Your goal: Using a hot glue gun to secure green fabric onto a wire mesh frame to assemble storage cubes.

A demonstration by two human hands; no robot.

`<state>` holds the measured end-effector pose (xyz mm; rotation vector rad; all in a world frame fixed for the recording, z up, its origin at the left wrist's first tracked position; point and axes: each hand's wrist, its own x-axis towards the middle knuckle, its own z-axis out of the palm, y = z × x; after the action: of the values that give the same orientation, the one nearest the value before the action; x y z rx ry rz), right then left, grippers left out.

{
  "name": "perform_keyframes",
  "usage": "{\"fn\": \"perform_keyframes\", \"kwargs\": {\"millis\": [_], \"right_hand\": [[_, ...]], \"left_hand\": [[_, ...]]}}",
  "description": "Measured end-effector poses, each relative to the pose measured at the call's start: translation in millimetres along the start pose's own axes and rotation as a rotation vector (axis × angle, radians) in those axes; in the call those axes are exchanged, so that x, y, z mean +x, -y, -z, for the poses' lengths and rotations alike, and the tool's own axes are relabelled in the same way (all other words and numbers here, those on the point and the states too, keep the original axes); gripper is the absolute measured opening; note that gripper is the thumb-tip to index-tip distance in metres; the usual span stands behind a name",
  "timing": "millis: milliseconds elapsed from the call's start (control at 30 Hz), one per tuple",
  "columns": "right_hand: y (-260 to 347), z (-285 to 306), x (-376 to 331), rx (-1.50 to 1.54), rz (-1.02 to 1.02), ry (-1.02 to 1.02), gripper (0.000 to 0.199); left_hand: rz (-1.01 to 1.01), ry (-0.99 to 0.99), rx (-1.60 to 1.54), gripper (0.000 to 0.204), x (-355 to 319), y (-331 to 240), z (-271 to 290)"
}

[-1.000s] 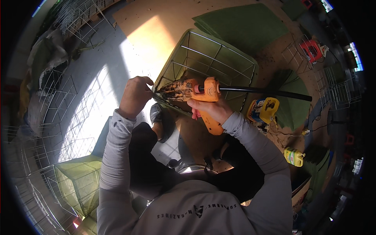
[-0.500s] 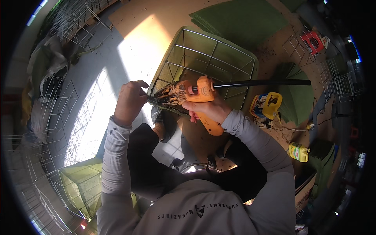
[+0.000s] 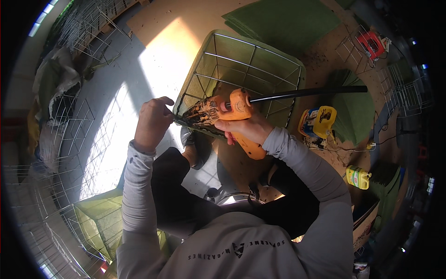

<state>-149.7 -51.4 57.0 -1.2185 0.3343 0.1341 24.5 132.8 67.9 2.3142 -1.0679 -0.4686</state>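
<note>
A wire-frame basket (image 3: 251,49) lined with green felt-like sheet (image 3: 193,83) is tilted in front of me, its open side facing up. My right hand (image 3: 248,130) is wrapped round the handle of an orange glue gun (image 3: 240,104), whose nozzle end is smeared black. A long black glue stick (image 3: 309,93) juts out of its back to the right. The nozzle lies against the basket's near left corner, where black glue marks the edge. At that corner my left hand (image 3: 154,122) has thumb and forefinger closed on the sheet's edge; the fingertips are partly hidden.
Cut green sheets (image 3: 283,23) are stacked beyond the basket, with more at the right. A glue-smeared yellow container (image 3: 324,122) and a yellow jug (image 3: 357,177) stand on the right, near a cable. Wire frames (image 3: 76,121) crowd the left; another green-lined basket (image 3: 97,218) sits lower left.
The glue gun has shifted very slightly left, and the back end of its glue stick has risen a little. Both hands keep nearly the same places at the corner.
</note>
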Motion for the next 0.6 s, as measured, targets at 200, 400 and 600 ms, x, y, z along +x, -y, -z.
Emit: {"fn": "perform_keyframes", "kwargs": {"millis": [200, 400, 600], "right_hand": [[7.5, 1.1, -7.3, -0.011, -0.005, 0.003, 0.032], [8.3, 0.8, -11.2, -0.061, -0.008, 0.002, 0.029], [12.1, 2.4, -17.4, -0.084, 0.002, 0.025, 0.029]], "left_hand": [[0.014, 0.000, 0.034, 0.027, 1.0, -0.4, -1.0], [0.012, -0.022, 0.041, 0.028, 0.3, 1.1, -2.0], [-0.017, -0.048, 0.078, 0.029, -0.2, 3.8, -3.2]]}}
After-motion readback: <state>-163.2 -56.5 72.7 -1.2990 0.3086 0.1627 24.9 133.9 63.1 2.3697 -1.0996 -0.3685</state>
